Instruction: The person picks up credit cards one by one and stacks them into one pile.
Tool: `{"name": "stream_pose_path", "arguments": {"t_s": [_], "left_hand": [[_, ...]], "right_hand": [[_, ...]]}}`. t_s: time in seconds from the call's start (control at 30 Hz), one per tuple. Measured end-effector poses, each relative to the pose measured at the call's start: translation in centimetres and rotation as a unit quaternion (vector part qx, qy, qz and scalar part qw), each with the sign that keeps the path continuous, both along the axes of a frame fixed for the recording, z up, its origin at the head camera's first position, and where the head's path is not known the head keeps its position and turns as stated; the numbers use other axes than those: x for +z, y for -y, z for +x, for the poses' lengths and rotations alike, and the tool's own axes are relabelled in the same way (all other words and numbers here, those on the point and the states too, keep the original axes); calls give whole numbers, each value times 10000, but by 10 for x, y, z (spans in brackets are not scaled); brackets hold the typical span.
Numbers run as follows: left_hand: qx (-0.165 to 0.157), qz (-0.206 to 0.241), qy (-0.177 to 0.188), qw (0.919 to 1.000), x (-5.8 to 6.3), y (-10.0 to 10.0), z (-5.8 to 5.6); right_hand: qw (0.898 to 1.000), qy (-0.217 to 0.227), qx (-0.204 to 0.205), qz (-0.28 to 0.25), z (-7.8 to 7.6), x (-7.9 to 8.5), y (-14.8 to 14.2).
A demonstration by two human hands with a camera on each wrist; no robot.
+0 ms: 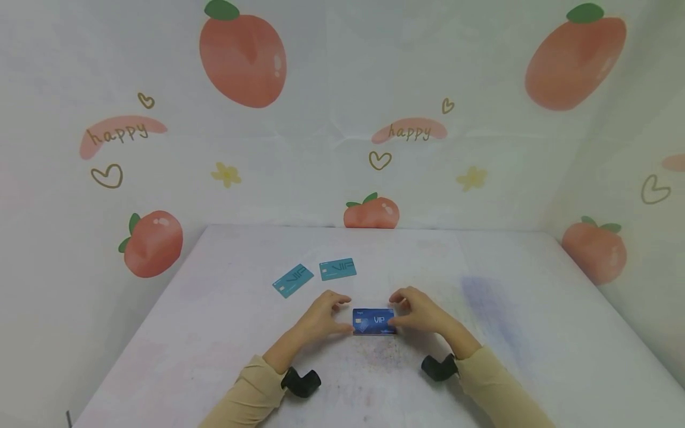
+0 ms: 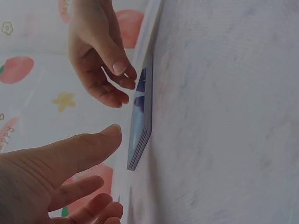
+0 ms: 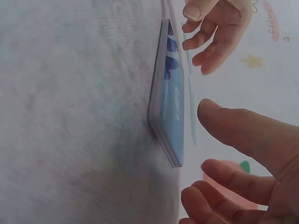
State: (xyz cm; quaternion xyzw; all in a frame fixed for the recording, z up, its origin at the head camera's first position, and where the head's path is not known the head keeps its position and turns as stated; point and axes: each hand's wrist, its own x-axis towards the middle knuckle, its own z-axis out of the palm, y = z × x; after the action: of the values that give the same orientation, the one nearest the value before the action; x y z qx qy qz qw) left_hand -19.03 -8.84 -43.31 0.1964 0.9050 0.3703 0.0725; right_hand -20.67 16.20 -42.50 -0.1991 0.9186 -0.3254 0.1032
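Observation:
A small neat stack of blue VIP cards lies flat on the table, its layered edges showing in both wrist views. To its left is my left hand, thumb and fingers spread apart with nothing between them. My right hand hovers at the stack's right end, its thumb tip overlapping the card's edge in the head view. From the right wrist view, a gap shows between that thumb and the cards. Likewise, the left thumb stands off the stack in the left wrist view.
Two teal VIP cards lie behind the stack: a tilted one and a straighter one. Black curved pieces sit at the left wrist and right wrist. A fruit-printed backdrop rises behind the white table.

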Motion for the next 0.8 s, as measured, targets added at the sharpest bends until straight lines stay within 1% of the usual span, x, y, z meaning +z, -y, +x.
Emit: {"name": "stream_pose_path", "arguments": {"t_s": [0.13, 0.27, 0.5, 0.6, 0.8], "left_hand": [[85, 87, -32, 9999, 4, 4, -2], [212, 160, -5, 9996, 4, 9, -6], [439, 232, -57, 9988, 7, 17, -10], [565, 284, 22, 9980, 10, 20, -12], [807, 360, 169, 9959, 14, 27, -19]], "right_hand": [[9998, 152, -118, -23, -5, 3, 3], [9994, 275, -208, -30, -11, 7, 7], [9998, 167, -68, 62, -22, 10, 14], [9997, 211, -104, 77, -27, 12, 18], [9999, 104, 61, 59, -38, 16, 23]]}}
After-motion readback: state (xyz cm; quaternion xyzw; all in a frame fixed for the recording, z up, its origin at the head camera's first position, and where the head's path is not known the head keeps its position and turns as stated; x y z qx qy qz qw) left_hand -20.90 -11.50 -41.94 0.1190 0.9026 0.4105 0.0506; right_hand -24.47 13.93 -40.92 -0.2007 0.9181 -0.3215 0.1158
